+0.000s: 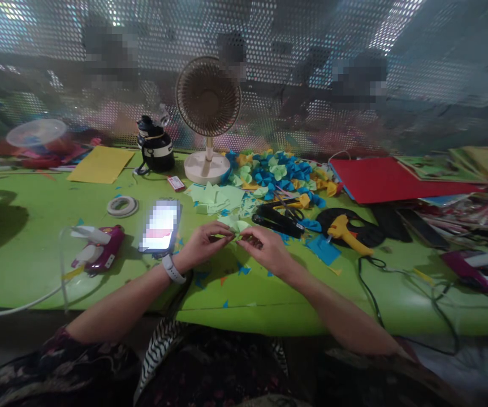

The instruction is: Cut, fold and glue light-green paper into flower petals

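Between my two hands is a light green paper flower (238, 225), pinched at its lower edge from both sides. My left hand (207, 244), with a pale watch on the wrist, closes thumb and fingers on its left part. My right hand (267, 249) pinches the right part, fingers curled. Just beyond lie light green paper pieces (218, 199) in a loose stack. A black stapler (278, 221) rests to the right of the flower, near scissors (292, 210). Behind them is a heap of blue, yellow and green paper flowers (277, 169).
A phone (159, 227), tape roll (122, 206) and purple power strip (104, 249) lie left. A fan (207, 167) and black bottle (159, 150) stand behind. At right are a yellow glue gun (348, 234) with a trailing cord, blue paper (323, 250) and red sheet (396, 178).
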Available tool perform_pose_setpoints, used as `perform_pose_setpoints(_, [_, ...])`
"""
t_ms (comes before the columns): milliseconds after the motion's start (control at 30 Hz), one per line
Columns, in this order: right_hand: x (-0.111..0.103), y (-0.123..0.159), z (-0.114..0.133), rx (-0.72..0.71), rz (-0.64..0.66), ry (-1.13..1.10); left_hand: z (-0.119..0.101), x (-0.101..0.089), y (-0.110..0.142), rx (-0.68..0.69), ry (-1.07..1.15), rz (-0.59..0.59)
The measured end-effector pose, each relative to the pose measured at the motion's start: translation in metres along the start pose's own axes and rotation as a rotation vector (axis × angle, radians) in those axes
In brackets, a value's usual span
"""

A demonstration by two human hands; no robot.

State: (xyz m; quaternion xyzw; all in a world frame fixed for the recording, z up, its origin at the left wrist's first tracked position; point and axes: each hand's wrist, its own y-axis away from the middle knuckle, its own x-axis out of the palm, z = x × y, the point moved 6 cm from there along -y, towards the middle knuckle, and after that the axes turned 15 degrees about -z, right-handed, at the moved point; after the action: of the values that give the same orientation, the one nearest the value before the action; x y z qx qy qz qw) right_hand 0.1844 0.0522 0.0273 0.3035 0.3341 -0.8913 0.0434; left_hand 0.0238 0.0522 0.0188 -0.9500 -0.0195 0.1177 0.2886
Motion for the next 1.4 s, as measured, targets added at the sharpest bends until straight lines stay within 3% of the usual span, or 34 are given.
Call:
perform_pose_setpoints(833, [-0.003,-0.001,0.003,0.022,0.005,0.006,-0.009,0.000,0.002,0.067,-0.017,0.022])
perform_pose_setpoints(1200, [-0.014,0.000,0.010,-0.081,-0.156,0.138,-0.019,0.004,0.010,0.398,-0.226,0.007])
perform_pose_setpoints(1400, [-0.013,0.001,0.006,-0.072,-0.146,0.194,-0.023,0.010,0.016,0.440,-0.313,0.088])
